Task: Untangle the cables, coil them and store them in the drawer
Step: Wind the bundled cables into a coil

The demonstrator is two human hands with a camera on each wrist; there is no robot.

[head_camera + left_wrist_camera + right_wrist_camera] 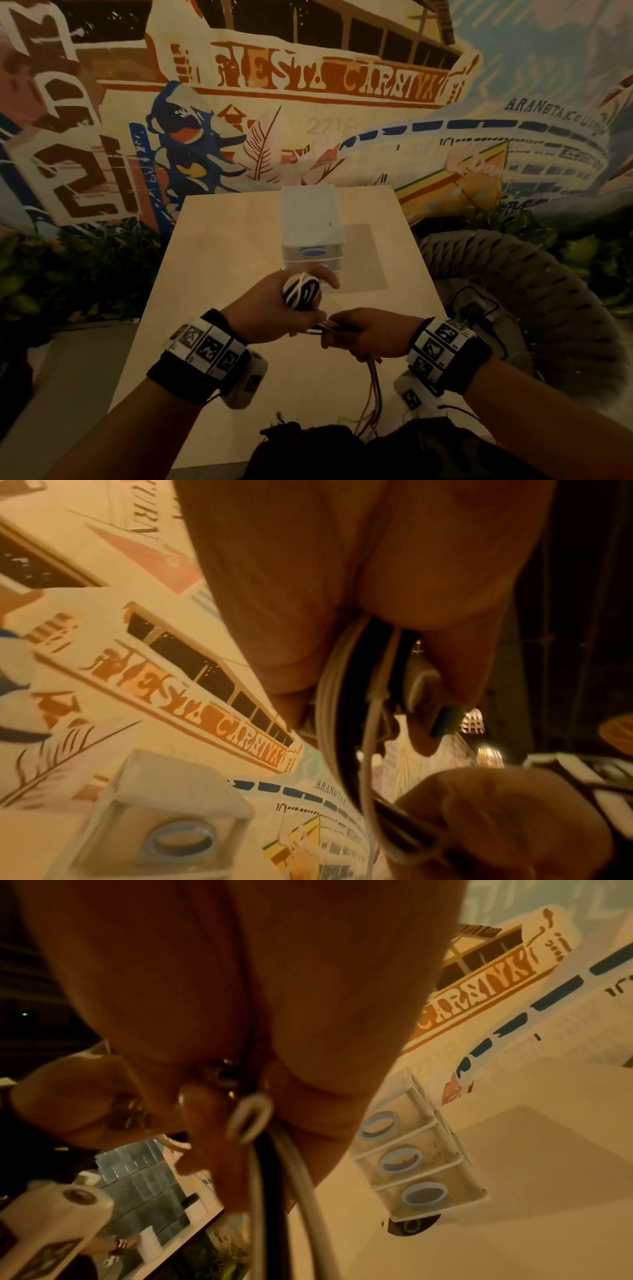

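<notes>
A decorated lounge or café-like interior, dimly lit in warm light. A large painted mural (308,102) of buildings and lettering fills the wall behind a pale tabletop (222,240), with a woven rope chair (513,274) and leafy plants (85,260) alongside.

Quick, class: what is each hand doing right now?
Left hand: grips the black-and-white coiled cable bundle.
Right hand: pinches the loose cable strands.

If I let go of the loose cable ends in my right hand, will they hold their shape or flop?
Probably flop: the loose cables hang limp below the right hand. They look thin and light. The wound bundle in the left hand may loosen too.
</notes>
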